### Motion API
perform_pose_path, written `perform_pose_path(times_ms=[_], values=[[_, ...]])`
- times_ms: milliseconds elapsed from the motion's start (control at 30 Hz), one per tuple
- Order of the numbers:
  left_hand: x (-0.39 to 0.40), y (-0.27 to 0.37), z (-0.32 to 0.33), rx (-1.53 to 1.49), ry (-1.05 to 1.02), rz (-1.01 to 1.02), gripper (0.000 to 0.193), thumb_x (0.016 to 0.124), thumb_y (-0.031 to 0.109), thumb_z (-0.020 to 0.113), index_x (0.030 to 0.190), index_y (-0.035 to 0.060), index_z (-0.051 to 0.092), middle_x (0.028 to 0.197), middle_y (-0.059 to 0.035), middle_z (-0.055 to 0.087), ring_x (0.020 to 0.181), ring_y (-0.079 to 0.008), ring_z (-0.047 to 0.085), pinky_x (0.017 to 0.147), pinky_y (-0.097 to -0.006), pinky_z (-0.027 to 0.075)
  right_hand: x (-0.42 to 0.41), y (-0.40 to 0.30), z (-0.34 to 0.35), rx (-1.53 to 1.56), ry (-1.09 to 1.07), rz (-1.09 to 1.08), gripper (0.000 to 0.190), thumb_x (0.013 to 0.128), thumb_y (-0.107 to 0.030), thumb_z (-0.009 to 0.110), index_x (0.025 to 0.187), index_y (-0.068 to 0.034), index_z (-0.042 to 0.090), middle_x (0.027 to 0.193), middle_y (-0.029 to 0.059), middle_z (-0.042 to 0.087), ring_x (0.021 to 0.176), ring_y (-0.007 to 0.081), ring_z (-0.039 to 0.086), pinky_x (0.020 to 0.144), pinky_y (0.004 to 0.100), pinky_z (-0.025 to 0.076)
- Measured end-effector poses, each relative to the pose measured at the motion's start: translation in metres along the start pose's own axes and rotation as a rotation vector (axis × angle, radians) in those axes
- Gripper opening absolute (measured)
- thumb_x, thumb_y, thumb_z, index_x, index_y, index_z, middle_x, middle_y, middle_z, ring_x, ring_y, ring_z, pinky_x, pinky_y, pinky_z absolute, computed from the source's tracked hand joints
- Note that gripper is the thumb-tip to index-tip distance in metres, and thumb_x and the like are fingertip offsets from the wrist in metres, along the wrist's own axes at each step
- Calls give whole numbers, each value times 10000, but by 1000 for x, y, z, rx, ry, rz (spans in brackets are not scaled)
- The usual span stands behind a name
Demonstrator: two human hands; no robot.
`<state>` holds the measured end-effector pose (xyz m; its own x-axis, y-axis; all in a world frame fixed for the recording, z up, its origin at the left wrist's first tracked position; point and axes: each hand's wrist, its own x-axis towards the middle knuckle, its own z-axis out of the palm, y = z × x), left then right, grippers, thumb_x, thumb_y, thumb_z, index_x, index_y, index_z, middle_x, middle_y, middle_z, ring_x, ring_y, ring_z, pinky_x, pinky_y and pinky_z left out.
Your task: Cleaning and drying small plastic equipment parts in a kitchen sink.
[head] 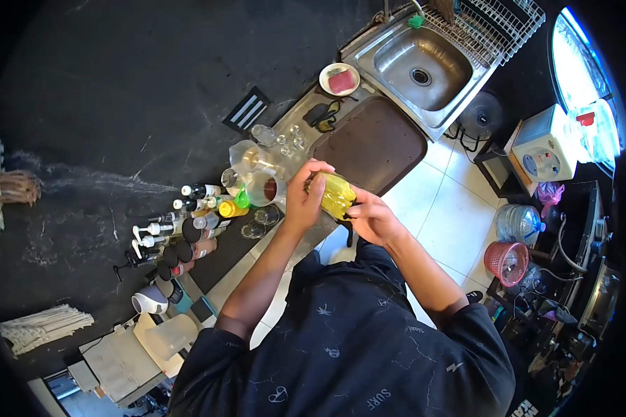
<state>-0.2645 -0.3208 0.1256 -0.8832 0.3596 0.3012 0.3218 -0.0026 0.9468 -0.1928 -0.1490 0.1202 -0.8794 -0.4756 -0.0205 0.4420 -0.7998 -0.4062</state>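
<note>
Between my hands is a shiny yellow translucent object (pixel 335 195), perhaps a bottle or plastic pack; its exact kind is unclear. My left hand (pixel 307 195) holds its left side, thumb on top. The fingers of my right hand (pixel 370 213) pinch its lower right edge, where something dark shows. Beyond the hands lies a brown tray (pixel 370 140) on the counter. Dark and yellow gloves or cloths (pixel 323 115) lie by the tray's far left corner. Near my left hand stand a clear plastic pitcher (pixel 263 188), another pitcher (pixel 248 156) and several small glass items (pixel 292 140).
A steel sink (pixel 422 68) with a wire dish rack (pixel 485 31) is at the top right. A white bowl (pixel 339 79) holds a pink sponge. Several syrup and pump bottles (pixel 188 229) line the wall at left. A pink basket (pixel 506 263) and water bottle (pixel 517 224) stand at right.
</note>
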Motion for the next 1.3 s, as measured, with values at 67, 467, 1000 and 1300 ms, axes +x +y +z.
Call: perform_pose_path(times_ms=[67, 467, 1000, 1300], values=[[-25, -1, -14, -108, 26, -76, 260, 1007, 174, 561, 1190, -10, 569, 1001, -73, 614, 911, -152, 591, 841, -305, 475, 0, 30, 8, -131, 65, -13, 630, 899, -69, 638, 1480, 15, 410, 1388, 70, 546, 1290, 154, 491, 1092, 315, 374], [-170, 17, -168, -1104, 168, -378, 382, 907, 179, 660, 1244, 69, 517, 1006, -85, 600, 1000, -239, 607, 977, -399, 498, 41, 254, 102, 205, 38, -56, 643, 866, -88, 700, 1448, -10, 438, 1464, 79, 489, 1395, 193, 423, 1153, 359, 343], [-264, 19, -293, -1099, 94, -111, 329, 921, 199, 631, 1187, 53, 502, 990, -111, 623, 1013, -253, 634, 987, -402, 504, 80, 385, 200, -177, 307, -24, 433, 924, -137, 702, 1319, -47, 551, 1193, -2, 622, 1088, 86, 584, 945, 262, 459], [-267, 48, -297, -818, 177, -387, 303, 976, 65, 545, 1271, 27, 487, 1156, -161, 644, 1138, -260, 623, 1044, -398, 479, 78, 375, 185, -593, 353, -91, 345, 927, -191, 727, 1229, -71, 611, 1055, -10, 660, 947, 69, 598, 841, 253, 480]])
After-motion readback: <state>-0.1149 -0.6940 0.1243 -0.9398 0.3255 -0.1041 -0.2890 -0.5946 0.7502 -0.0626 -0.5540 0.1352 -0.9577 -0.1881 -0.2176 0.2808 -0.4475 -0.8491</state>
